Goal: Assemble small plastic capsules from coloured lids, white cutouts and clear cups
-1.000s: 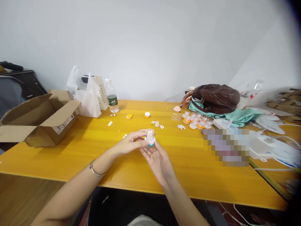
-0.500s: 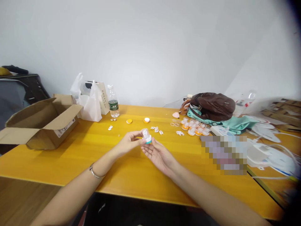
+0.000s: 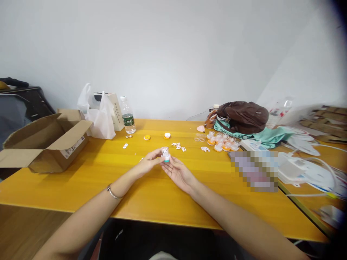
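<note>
A small clear plastic container with a white and teal base [image 3: 165, 155] is held between my two hands above the table. My left hand [image 3: 150, 161] pinches it from the left with thumb and fingers. On the other side my right hand [image 3: 180, 172] grips the base near its fingertips, palm turned up. White perforated plastic pieces [image 3: 178, 145] lie just behind the hands, and more white pieces [image 3: 205, 148] rest to their right. A yellow cap [image 3: 147, 137] and a white-topped yellow part [image 3: 167, 135] sit farther back.
Several clear containers with orange bases [image 3: 222, 141] stand grouped at the right, near a brown bag [image 3: 244, 117] on teal cloth. An open cardboard box [image 3: 54, 144], plastic bag [image 3: 101, 121] and water bottle [image 3: 128, 117] occupy the left. Clear rings [image 3: 200, 137] lie behind the white pieces.
The container stands more upright in my fingers, its clear part now facing me. Both hands still hold it; the view has shifted slightly.
</note>
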Motion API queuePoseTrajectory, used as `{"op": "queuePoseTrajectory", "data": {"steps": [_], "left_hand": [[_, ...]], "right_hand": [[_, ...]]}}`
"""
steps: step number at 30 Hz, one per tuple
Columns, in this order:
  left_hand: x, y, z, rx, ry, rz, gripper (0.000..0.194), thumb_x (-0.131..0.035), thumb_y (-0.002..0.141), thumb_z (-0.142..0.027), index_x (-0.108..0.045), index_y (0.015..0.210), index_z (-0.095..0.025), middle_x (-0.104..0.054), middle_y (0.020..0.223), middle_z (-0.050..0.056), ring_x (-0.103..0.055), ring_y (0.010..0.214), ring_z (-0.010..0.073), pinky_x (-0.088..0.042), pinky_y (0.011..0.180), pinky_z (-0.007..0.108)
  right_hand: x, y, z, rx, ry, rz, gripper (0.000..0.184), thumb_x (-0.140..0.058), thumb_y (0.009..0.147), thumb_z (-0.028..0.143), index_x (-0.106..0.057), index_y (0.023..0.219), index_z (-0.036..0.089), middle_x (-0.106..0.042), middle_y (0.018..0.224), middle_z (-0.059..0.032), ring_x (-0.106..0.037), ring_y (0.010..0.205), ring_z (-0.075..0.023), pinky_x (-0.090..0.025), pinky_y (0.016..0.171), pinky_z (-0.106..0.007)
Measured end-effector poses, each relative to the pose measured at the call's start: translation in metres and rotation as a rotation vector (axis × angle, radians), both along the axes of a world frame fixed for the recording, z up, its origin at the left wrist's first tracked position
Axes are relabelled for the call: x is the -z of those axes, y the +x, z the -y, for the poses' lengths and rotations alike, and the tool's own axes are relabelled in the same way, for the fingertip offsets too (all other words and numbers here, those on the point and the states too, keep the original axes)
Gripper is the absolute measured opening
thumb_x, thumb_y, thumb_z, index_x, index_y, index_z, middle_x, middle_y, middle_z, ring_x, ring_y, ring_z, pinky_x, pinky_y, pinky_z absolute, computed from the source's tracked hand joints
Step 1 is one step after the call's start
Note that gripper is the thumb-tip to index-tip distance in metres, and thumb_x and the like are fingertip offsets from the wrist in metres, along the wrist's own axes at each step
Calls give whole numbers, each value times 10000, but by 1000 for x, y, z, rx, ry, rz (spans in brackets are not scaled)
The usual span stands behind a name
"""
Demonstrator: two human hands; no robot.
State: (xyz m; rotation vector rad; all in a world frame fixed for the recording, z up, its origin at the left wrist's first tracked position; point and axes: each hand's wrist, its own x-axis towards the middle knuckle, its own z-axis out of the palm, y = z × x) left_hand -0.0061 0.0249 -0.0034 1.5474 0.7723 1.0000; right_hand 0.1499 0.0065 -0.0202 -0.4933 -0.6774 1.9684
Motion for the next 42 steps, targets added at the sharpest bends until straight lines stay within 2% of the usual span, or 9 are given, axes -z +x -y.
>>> {"op": "queuePoseTrajectory", "data": {"steps": [4, 9, 13, 19, 24, 30, 33, 36, 42], "left_hand": [[-1, 3, 2, -126, 170, -45, 551, -599, 746, -283, -393, 1254, -223, -525, 1145, 86, -490, 1046, 177, -391, 896, 311], [-4, 3, 3, -208, 386, -231, 383, -582, 751, -287, -540, 1120, -193, -575, 1097, 75, -517, 992, 171, -367, 934, 336], [-6, 3, 4, -182, 428, -271, 387, -568, 763, -293, -535, 1131, -177, -571, 1121, 81, -519, 1007, 172, -381, 928, 325], [-7, 0, 4, -152, 527, -339, 419, -540, 784, -284, -496, 1187, -181, -565, 1138, 87, -520, 1022, 173, -378, 936, 328], [-1, 4, 9, -67, 645, -533, 498, -508, 806, -265, -375, 1285, -254, -533, 1209, 76, -475, 1109, 205, -311, 985, 408], [2, 7, 14, -181, 720, -546, 590, -497, 811, -296, -244, 1342, -250, -392, 1332, 96, -363, 1218, 218, -287, 1018, 407], [-3, 6, 16, -221, 717, -529, 537, -484, 820, -296, -296, 1319, -235, -423, 1296, 98, -387, 1195, 211, -304, 1014, 391], [-7, 6, 19, -226, 722, -531, 500, -472, 827, -298, -327, 1302, -239, -452, 1259, 95, -413, 1163, 209, -319, 1004, 392], [-9, 7, 22, -188, 733, -546, 447, -454, 838, -283, -369, 1275, -243, -461, 1239, 90, -424, 1151, 205, -329, 1003, 395]], "right_hand": [[2, -1, 1, 25, -7, -22, 221, -655, 691, 173, -553, 887, 169, -666, 908, -14, -622, 861, -94, -424, 891, -256], [2, 0, 1, 47, 3, -38, 189, -632, 695, 120, -566, 868, 159, -663, 894, -8, -621, 851, -87, -439, 891, -250], [1, 2, 0, 53, 12, -27, 201, -641, 680, 102, -571, 863, 151, -666, 880, -11, -625, 829, -88, -449, 879, -247], [-5, 4, -2, 35, 59, 79, 238, -634, 717, 258, -540, 911, 159, -654, 939, -35, -619, 862, -106, -455, 853, -273], [-3, 5, -2, 155, 118, 324, 288, -708, 609, 242, -523, 822, 182, -622, 753, 46, -597, 695, -64, -485, 728, -229], [-9, 12, -10, 253, 171, 403, 240, -680, 620, 290, -546, 791, 188, -599, 691, 41, -606, 665, -101, -496, 657, -246], [-15, 25, -23, 368, 233, 459, 247, -647, 657, 337, -528, 813, 186, -632, 774, -1, -622, 711, -122, -492, 713, -280], [-25, 50, -46, 591, 448, 823, 236, -525, 738, 404, -515, 810, 180, -641, 797, -38, -613, 709, -132, -492, 698, -308], [-47, 125, -105, 830, 575, 1238, 296, -565, 695, 370, -513, 886, 150, -594, 829, -63, -559, 734, -150, -435, 715, -313]]}}
